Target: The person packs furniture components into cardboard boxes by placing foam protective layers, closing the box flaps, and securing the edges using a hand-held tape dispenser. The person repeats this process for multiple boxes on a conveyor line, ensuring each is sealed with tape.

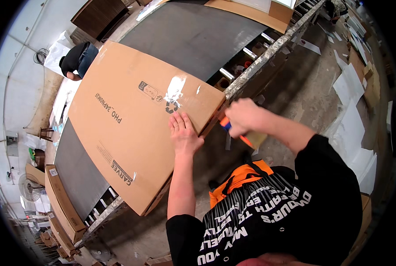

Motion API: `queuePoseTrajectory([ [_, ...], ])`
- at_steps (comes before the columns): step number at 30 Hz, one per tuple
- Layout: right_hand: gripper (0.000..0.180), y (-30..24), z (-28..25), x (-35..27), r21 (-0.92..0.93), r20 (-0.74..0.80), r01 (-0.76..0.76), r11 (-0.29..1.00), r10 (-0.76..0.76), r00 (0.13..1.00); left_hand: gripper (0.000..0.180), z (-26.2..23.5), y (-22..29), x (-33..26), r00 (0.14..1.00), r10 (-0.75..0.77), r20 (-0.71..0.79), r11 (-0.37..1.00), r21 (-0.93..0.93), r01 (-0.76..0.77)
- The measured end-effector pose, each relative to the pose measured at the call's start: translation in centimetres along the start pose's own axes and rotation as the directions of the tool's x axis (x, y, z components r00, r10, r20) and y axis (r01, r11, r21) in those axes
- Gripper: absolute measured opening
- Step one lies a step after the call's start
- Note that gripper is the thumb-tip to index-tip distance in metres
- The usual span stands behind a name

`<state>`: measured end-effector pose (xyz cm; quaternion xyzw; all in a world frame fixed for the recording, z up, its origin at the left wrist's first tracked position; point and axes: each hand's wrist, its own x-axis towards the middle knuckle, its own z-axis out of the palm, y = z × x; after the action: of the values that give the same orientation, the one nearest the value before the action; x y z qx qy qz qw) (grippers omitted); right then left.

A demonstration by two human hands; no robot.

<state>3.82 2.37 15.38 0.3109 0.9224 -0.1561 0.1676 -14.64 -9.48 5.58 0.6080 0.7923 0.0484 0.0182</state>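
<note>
A large flat cardboard box [140, 128] with dark print lies across the conveyor in front of me. My left hand [184, 135] rests flat on its top near the close edge, fingers stretched out. Just off the box's right corner, my right hand [246, 116] is closed around a tape dispenser [256, 140] with orange and blue parts and a yellowish roll. Part of the dispenser is hidden by my fingers. A torn white patch [175, 88] shows on the box top, beside a printed recycling mark.
The conveyor has a dark belt [184, 35], metal rollers [250, 54] and a worn side rail [269, 55]. Another person [79, 60] bends at the far side. More long cartons [62, 201] stand at the lower left. White sheets [351, 88] litter the floor at right.
</note>
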Motion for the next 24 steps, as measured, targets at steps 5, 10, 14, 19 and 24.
queuePoseTrajectory([
  [5, 0.027, -1.3, 7.4, 3.4, -0.033, -0.006, 0.046, 0.998, -0.046, 0.999, 0.106, -0.8, 0.4, 0.6, 0.999, 0.006, 0.045, 1.0, 0.021, -0.007],
  [10, 0.032, -0.2, 19.1, 4.0, 0.023, 0.006, 0.144, 0.989, -0.144, 0.99, 0.112, 0.4, -1.6, -0.6, 0.999, 0.005, -0.044, 1.0, 0.02, -0.004],
  [14, 0.051, 10.1, 29.7, -1.8, 0.604, 0.122, -0.334, 0.724, 0.33, 0.936, 0.109, 2.5, -3.2, -0.2, 0.966, 0.142, -0.216, 0.99, 0.009, -0.144],
  [19, 0.052, 21.3, 34.1, -17.3, 0.702, 0.39, -0.711, 0.053, 0.806, 0.446, 0.105, 0.0, -4.1, -2.7, 0.979, 0.087, -0.182, 0.996, 0.019, -0.085],
  [24, 0.062, 27.5, 43.4, -31.8, 0.276, 0.505, -0.894, -0.353, 0.845, -0.177, 0.046, 1.9, -5.2, -0.4, 0.874, -0.399, -0.278, 0.615, -0.788, 0.03],
])
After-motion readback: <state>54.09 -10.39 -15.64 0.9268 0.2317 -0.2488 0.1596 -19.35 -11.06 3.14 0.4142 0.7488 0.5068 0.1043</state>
